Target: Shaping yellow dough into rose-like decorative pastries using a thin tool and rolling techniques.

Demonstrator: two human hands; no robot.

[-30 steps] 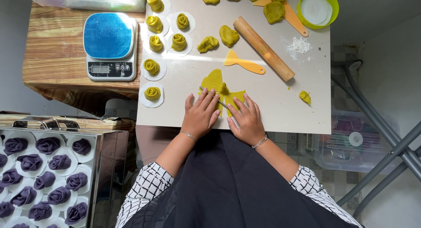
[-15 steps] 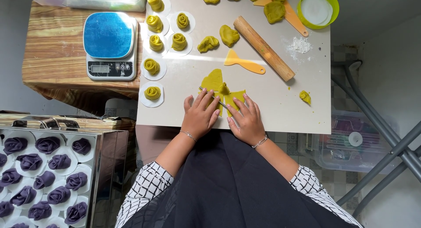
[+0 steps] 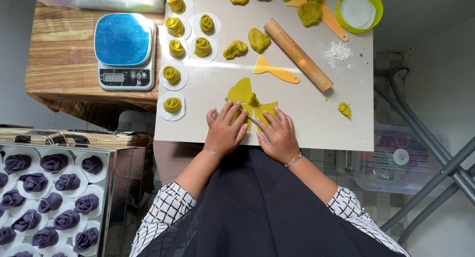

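Both hands flat on the pale surface (image 3: 316,123), palms down, fingers spread, gripping nothing.

Left hand (image 3: 225,131): open, fingertips pressing the near edge of the flattened yellow-green dough sheets (image 3: 242,91). Right hand (image 3: 279,136): open too, fingertips on the right-hand sheet. Hands sit just beside each other, not touching.

Between them a thin metal rod (image 3: 243,113) runs diagonally across the dough; index fingers of both hands are close to it, can't tell if they touch it. A small pinched dough peak stands where the sheets meet, just ahead of the fingertips.

Ahead of the right hand: yellow plastic scraper (image 3: 277,71), then a wooden rolling pin (image 3: 298,54) lying diagonally. Small dough scrap (image 3: 344,108) to the right of the right hand, apart from it. Flour patch (image 3: 339,50) and green bowl (image 3: 358,9) at the far right.

Ahead and left of the left hand: finished dough roses (image 3: 172,104) on round white papers, in a column running away from it. Loose dough lumps (image 3: 259,39) farther out.

Far left of the left hand: blue-topped kitchen scale (image 3: 123,49) on a wooden table (image 3: 54,64). Below left, well apart: metal tray (image 3: 111,187) with purple dough roses (image 3: 54,163).
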